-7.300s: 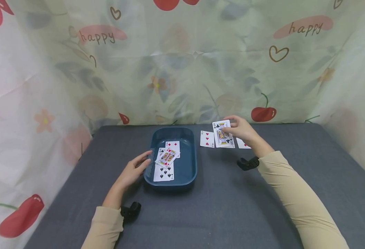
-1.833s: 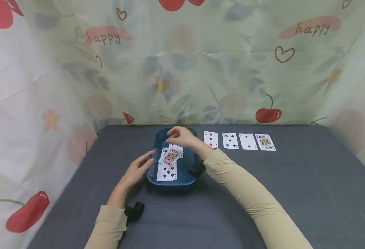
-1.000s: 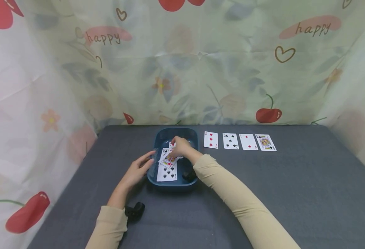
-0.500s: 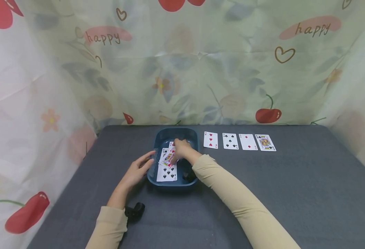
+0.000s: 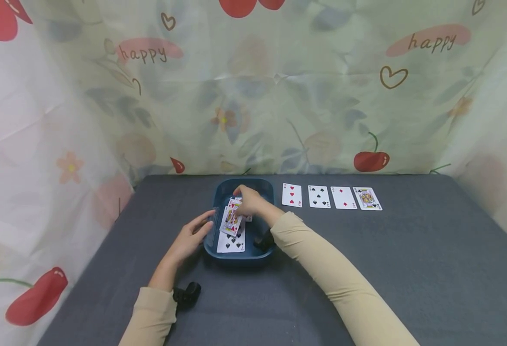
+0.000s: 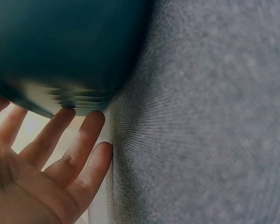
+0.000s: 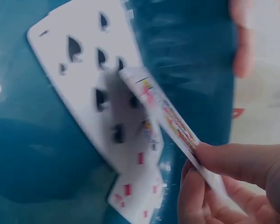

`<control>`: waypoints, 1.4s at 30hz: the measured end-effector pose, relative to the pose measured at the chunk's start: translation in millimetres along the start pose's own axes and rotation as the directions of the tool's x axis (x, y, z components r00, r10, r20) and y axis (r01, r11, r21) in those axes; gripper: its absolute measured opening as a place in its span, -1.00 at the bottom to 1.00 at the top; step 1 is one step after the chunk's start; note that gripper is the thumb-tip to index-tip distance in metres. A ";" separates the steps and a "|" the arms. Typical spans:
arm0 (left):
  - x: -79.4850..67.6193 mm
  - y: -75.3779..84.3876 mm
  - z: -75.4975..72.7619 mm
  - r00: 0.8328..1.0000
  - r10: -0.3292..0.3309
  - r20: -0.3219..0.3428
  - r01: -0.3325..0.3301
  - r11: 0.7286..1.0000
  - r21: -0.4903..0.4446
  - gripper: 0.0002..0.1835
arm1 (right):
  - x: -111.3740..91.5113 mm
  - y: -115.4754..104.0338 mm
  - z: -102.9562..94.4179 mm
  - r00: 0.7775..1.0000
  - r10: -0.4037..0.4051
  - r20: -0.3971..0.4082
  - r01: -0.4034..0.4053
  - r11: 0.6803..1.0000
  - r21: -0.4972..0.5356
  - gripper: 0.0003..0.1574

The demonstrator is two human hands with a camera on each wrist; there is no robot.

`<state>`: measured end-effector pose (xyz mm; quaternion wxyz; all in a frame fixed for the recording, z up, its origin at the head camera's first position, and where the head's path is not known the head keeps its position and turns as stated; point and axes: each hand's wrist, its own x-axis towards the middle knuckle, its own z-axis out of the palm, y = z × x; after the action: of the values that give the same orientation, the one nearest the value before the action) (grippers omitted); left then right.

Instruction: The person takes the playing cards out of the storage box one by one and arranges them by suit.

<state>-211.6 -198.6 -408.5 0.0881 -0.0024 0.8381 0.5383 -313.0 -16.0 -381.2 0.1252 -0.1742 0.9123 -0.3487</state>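
My right hand [image 5: 250, 203] reaches into the blue tray [image 5: 238, 257] and pinches a face card of hearts [image 5: 230, 221] between thumb and fingers. In the right wrist view this face card [image 7: 170, 121] is tilted up on edge above a spades card [image 7: 86, 65] and a diamonds card [image 7: 137, 189], which lie overlapping on the tray floor. My left hand [image 5: 190, 234] is at the tray's left side, fingers extended. Seen from the left wrist, its fingertips [image 6: 94, 119] are right at the tray's ridged end.
Right of the tray, a row of face-up cards runs along the back of the dark table: three of hearts [image 5: 291, 195], a spades card [image 5: 319, 197], two of diamonds [image 5: 343, 198] and a black-suit face card [image 5: 367, 198]. A patterned curtain [image 5: 262, 105] hangs behind.
The black-suit face card went to the row's right end. My right hand then moved left into the tray, took the face card of hearts and tilted it up. My left hand stayed put.
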 end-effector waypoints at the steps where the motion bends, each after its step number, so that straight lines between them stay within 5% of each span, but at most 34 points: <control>1: 0.4 -0.4 0.1 1.000 -0.001 -0.002 0.001 1.000 0.002 -0.50 | -0.9 -1.5 -2.6 1.000 -0.008 0.000 0.008 1.000 0.027 -0.38; 12: 6.4 -8.7 0.0 1.000 0.003 -0.013 -0.003 1.000 0.016 -0.51 | -13.8 -9.4 -27.5 0.996 -0.082 0.026 0.076 0.983 0.168 -0.65; 42: 6.4 -8.7 0.8 0.999 0.005 -0.033 -0.005 1.000 0.011 -0.49 | -40.4 30.2 -67.3 0.987 -0.157 0.019 0.148 0.956 0.252 -0.64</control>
<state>-216.9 -200.9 -417.7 0.0730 -0.0087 0.8424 0.5339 -306.8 61.4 -348.6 0.1364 -0.2336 0.8425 -0.4658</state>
